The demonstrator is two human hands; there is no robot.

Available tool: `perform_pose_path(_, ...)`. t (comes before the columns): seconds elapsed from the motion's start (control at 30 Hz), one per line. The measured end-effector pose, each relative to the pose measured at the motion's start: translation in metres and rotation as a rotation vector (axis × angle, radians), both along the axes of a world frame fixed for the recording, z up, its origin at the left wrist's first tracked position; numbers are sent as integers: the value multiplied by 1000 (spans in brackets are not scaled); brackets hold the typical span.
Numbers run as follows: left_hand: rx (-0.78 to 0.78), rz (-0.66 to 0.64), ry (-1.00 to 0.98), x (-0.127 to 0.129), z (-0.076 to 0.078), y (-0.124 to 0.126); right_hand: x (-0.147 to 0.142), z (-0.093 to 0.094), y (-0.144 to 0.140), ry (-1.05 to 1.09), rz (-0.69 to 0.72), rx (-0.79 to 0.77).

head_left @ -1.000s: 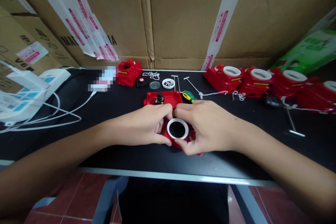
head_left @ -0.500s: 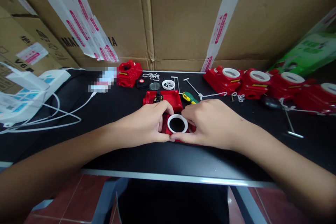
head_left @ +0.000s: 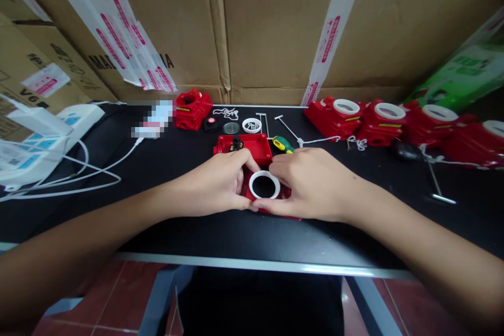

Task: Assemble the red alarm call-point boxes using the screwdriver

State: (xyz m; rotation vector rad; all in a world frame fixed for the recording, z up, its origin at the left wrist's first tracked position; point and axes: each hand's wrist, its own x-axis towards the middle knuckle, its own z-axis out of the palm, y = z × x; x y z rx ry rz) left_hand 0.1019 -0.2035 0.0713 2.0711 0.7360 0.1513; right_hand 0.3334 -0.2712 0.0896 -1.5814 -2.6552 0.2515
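A white ring [head_left: 276,192] sits on a red housing cover [head_left: 289,216] at the near middle of the table; its opening looks black. My left hand [head_left: 226,181] curls round the ring's left side, with thumb and forefinger against it. From the right, my right hand [head_left: 311,184] closes on the same ring, its thumb along the near rim and its fingers bent at the far side. The hands hide much of the cover. Just behind them lies an open red housing [head_left: 258,148] with a small black part [head_left: 237,143] inside.
A green-yellow screwdriver [head_left: 282,144], a ring of screws [head_left: 252,125], a clear disc [head_left: 231,128] and a red housing [head_left: 192,109] lie behind. Several red boxes with white rings [head_left: 389,111] line the right. A power strip [head_left: 74,121] with white cables is at left.
Both hands keep their grip round the ring, with hardly any finger movement. The whole view has shifted slightly.
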Motion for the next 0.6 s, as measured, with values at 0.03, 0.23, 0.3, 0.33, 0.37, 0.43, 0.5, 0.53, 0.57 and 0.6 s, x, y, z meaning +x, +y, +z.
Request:
perform_pose_path(0.03,0,-2,-5,0,-1,0,0,0,0,1,-2,-7)
perform_pose_path(0.23,-32,10,-40,0,-3,-2,-2,0,-1,11,6,-7)
perform_pose_path(0.3,-21,16,-32,0,-3,-2,-2,1,-2,-14,-12,6)
perform_pose_path(0.33,-16,20,-25,0,-3,-2,-3,1,-2,-35,-32,11)
perform_pose_path(0.37,-12,24,-17,0,-2,-2,-3,1,-3,-61,-60,18)
perform_pose_path(0.43,-11,34,0,0,-2,-3,-3,2,-3,-110,-121,39)
perform_pose_path(0.5,-16,40,8,0,-1,-4,-2,4,-4,-130,-152,57)
perform_pose_path(0.53,-19,43,5,0,-1,-4,-2,4,-5,-122,-145,58)
perform_pose_path(0.57,-22,44,0,0,-1,-4,-2,4,-6,-106,-125,54)
perform_pose_path(0.6,-23,48,-6,0,-1,-4,-2,4,-7,-86,-99,47)
